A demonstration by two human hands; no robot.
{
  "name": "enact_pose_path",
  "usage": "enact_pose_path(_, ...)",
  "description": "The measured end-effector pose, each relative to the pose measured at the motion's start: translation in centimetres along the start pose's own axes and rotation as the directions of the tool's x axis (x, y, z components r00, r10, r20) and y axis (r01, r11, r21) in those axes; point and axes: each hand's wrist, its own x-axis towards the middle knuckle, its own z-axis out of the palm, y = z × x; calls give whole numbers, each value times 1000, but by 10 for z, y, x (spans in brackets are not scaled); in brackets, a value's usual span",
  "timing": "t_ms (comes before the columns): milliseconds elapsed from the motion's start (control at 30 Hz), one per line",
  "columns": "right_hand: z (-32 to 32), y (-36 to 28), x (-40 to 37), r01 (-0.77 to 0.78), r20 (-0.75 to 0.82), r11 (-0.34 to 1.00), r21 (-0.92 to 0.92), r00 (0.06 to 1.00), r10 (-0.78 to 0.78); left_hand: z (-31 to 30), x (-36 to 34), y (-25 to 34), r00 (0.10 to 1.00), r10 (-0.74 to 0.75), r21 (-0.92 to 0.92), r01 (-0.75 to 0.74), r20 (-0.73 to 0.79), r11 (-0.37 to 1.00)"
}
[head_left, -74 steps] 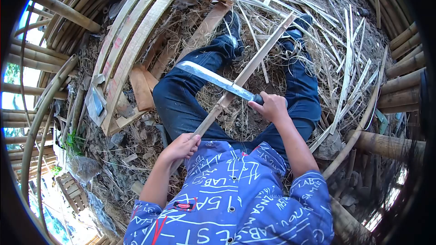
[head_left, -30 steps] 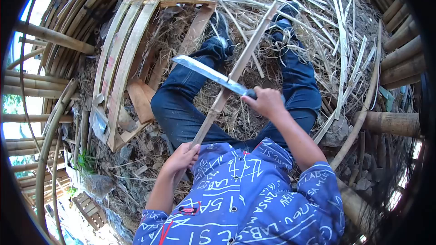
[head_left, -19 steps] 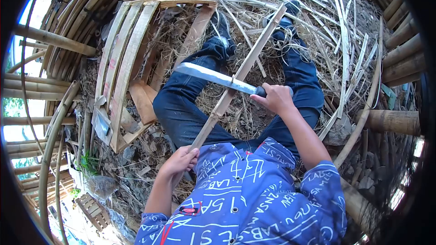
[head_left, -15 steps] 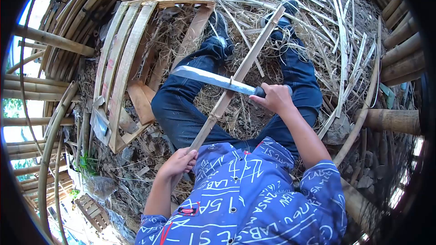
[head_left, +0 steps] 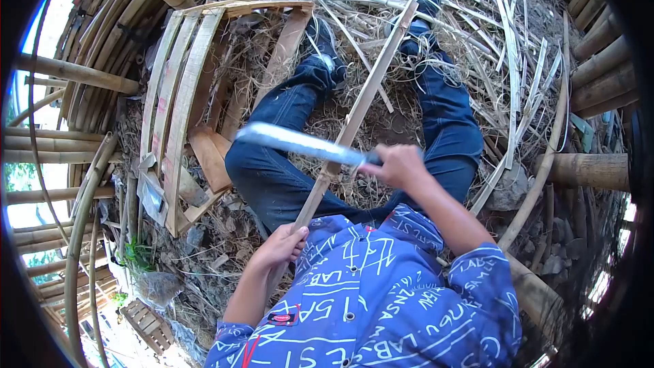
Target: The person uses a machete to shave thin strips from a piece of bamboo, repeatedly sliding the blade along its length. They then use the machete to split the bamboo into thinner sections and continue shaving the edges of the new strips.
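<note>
My left hand (head_left: 281, 245) is closed around the lower end of a long split bamboo strip (head_left: 373, 88), near my shirt front. The strip slants up and away between my legs, its far end by my right foot. In my right hand (head_left: 398, 165) is the dark handle of a machete (head_left: 300, 142). Its long pale blade, blurred by motion, points left and crosses over the strip just above a bamboo node. Thin shavings (head_left: 436, 54) lie around my shoes.
A slatted wooden crate (head_left: 182, 95) lies on the ground to the left. Long split strips (head_left: 511, 68) are scattered at the far right. Bamboo poles (head_left: 75, 71) form walls on both sides, and a thick pole (head_left: 589, 171) juts in from the right.
The machete has come down along the strip towards my body, its blade tip dropping. My left hand and the strip's lower end have shifted slightly right.
</note>
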Motion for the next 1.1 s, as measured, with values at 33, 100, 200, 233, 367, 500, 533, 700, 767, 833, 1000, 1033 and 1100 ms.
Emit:
enact_pose_path(33, -6, 13, 7, -95, -60, 995, 6, 994, 95, 3, -6, -5, 998, -2, 42, 4, -61, 999)
enact_pose_path(100, -17, 39, 20, -64, -42, 997, -41, 997, 62, 4, -11, -14, 996, 56, 43, -53, -74, 998)
enact_pose_path(200, -19, 29, 21, -28, -60, 988, -152, 998, 19, 3, -5, -8, 1000, 11, 51, -11, -11, 999)
enact_pose_path(233, -13, 26, 18, -3, -60, 990, -143, 998, -6, -2, -4, -10, 1000, 18, 59, -18, -3, 998)
enact_pose_path(367, -13, 9, 2, 83, 44, 991, -108, 996, -78, -2, -7, -11, 996, 2, -137, 11, 93, 991)
enact_pose_path(500, -19, 39, 6, -101, -77, 990, -95, 993, 94, -7, -18, -9, 998, -22, -124, 30, 61, 992)
enact_pose_path(533, -26, 49, 10, -59, -60, 988, -144, 997, 51, -9, -22, -10, 999, -21, -96, 25, 40, 995)
enact_pose_path(700, -33, 25, 4, -43, 32, 994, -98, 998, 46, -11, -6, -4, 997, -29, -91, 36, 75, 995)
enact_pose_path(767, -28, 22, -2, -52, 33, 996, -70, 998, 54, -7, -6, -3, 998, -42, -107, 47, 49, 993)
enact_pose_path(833, -33, 31, -1, -117, -2, 988, -97, 993, 118, -7, -10, -2, 998, -46, -104, 51, 51, 993)
enact_pose_path(1000, -37, 43, 6, -94, 0, 989, -115, 995, 95, -10, -20, -7, 998, -47, -73, 50, 42, 996)
enact_pose_path(1033, -39, 37, 4, -109, -17, 992, -67, 994, 109, -13, -18, -6, 998, -58, -39, 58, 5, 998)
enact_pose_path(1100, -32, 37, 7, -116, 57, 991, -70, 991, 120, -13, -16, -1, 998, -49, -34, 50, 28, 998)
